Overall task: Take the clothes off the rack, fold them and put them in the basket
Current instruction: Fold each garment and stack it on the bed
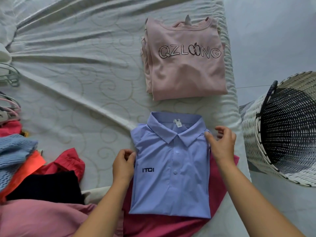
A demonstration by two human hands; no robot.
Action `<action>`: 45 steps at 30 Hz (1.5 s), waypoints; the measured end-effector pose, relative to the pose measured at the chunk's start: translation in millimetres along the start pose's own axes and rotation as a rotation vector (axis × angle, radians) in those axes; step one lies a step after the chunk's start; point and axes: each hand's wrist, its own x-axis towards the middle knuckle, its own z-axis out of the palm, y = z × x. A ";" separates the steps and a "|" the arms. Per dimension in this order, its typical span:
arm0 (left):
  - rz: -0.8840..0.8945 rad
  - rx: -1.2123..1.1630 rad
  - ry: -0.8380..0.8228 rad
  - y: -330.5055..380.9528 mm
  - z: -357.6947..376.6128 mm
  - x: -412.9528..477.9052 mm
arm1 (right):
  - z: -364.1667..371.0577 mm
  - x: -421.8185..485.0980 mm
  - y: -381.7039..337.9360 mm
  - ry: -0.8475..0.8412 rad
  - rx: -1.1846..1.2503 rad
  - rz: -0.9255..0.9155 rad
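A folded blue polo shirt [171, 170] lies front-up on the white bedsheet [77, 69], its collar pointing away from the person. The left hand [123, 164] pinches the polo's left edge, and the right hand [222, 144] grips its right shoulder beside the collar. Under the polo lies a magenta garment [217, 183], showing at its right side and near edge. Beyond the polo's collar rests a folded pink sweatshirt [186, 62] printed QZLONG. Right of the polo, off the bed, stands a white woven basket [253, 134]. Left of the polo sits a pile of unfolded clothes [34, 182], with hangers [10, 100] beyond it.
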 end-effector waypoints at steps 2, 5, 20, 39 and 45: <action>-0.051 -0.041 -0.010 11.8 1.9 0.4 | -1.4 -3.2 4.6 -0.074 -0.071 0.133; 0.004 0.063 0.004 28.8 7.1 12.6 | 2.4 -6.8 5.9 -0.201 0.009 0.156; -0.106 -0.204 -0.017 24.2 -6.2 20.2 | 4.8 -23.4 12.2 -0.102 0.119 0.166; -0.245 -0.281 -0.502 13.7 -18.9 -45.6 | -23.8 -75.3 19.5 -0.563 0.439 0.422; -0.118 -0.544 -0.484 83.6 -41.8 -63.0 | -59.5 -59.4 -39.1 -0.633 0.677 0.270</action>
